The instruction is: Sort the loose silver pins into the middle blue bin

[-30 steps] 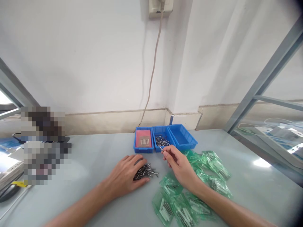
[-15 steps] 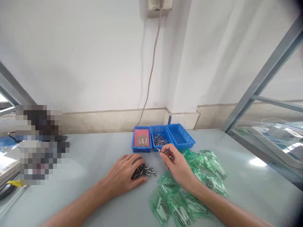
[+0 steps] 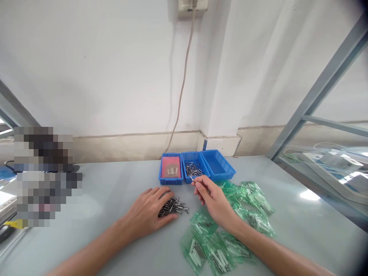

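The grey counter [image 3: 109, 182] carries everything, and I take my bearings on it from the middle blue tray [image 3: 193, 156]. The green bags [image 3: 212, 245] spread nearer me than that tray, from straight in front of it out to its right; their film looks slippery, so I'd best carry my right forearm high enough not to drag them. The left blue tray [image 3: 171, 181] and right blue tray [image 3: 217, 165] flank the middle one closely, so small, level movements suit me there.

My left grip [image 3: 146, 209], nearer me than the middle tray and to its left, is curved and unclenched. My right grip [image 3: 215, 197] is at the middle tray's near edge, thumb and forefinger closed on a piece.

The loose heap [image 3: 174, 207] of dark metal pins lies nearer me than the middle tray, slightly left, partly ringed by my left fingers and thumb. A light fence like that seems right; pressing hard could scatter it.

Smallest is the metal pin [image 3: 192, 178] pinched in my right grip, its tip poking out at the middle tray's near edge, though I can't tell whether it touches the rim. A gentle pinch with the tip in sight should stop it rolling
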Demonstrator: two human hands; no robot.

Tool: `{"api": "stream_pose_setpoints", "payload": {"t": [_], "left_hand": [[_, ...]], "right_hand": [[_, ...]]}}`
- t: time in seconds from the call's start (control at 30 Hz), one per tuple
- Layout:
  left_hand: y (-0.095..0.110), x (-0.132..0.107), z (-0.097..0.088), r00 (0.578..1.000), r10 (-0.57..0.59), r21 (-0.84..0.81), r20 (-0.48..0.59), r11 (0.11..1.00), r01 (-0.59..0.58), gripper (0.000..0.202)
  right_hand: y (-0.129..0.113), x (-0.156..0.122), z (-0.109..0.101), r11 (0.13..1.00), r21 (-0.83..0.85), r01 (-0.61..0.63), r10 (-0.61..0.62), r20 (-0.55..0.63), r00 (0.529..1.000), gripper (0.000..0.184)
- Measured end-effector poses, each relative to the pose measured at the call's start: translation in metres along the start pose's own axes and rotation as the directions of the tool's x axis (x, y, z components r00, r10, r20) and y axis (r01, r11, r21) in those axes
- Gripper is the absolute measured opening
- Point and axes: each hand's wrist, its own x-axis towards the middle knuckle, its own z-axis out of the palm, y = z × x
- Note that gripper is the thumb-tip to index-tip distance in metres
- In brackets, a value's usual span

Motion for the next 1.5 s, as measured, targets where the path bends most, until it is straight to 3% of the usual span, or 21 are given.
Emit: {"api": "stream_pose_setpoints", "payload": {"t": [0.63, 0.97, 1.13, 1.33, 1.5], "left_hand": [[-0.001, 0.000, 0.001, 1.000, 0.012, -0.006, -0.011, 1.000, -0.012, 0.050], [-0.001, 0.001, 0.001, 1.000, 0.011, -0.001, 0.003, 1.000, -0.011, 0.052], [-0.001, 0.000, 0.001, 1.000, 0.014, -0.005, -0.003, 1.000, -0.014, 0.050], [-0.002, -0.001, 0.003, 1.000, 0.026, -0.017, -0.015, 1.000, -0.026, 0.046], [-0.003, -0.001, 0.003, 1.000, 0.021, -0.023, -0.015, 1.000, -0.021, 0.042]], "right_hand": [[-0.004, -0.002, 0.003, 0.999, 0.031, 0.011, -0.011, -0.017, 1.000, 0.019], [-0.010, -0.002, 0.001, 0.991, -0.118, 0.070, -0.077, -0.050, 0.996, 0.019], [-0.008, 0.001, 0.001, 1.000, -0.021, 0.015, -0.015, -0.004, 1.000, 0.031], [-0.015, 0.005, 0.004, 0.972, 0.206, -0.110, 0.121, -0.038, 0.992, 0.051], [-0.019, 0.005, 0.004, 0.969, 0.244, -0.040, 0.045, -0.015, 0.999, 0.046]]}}
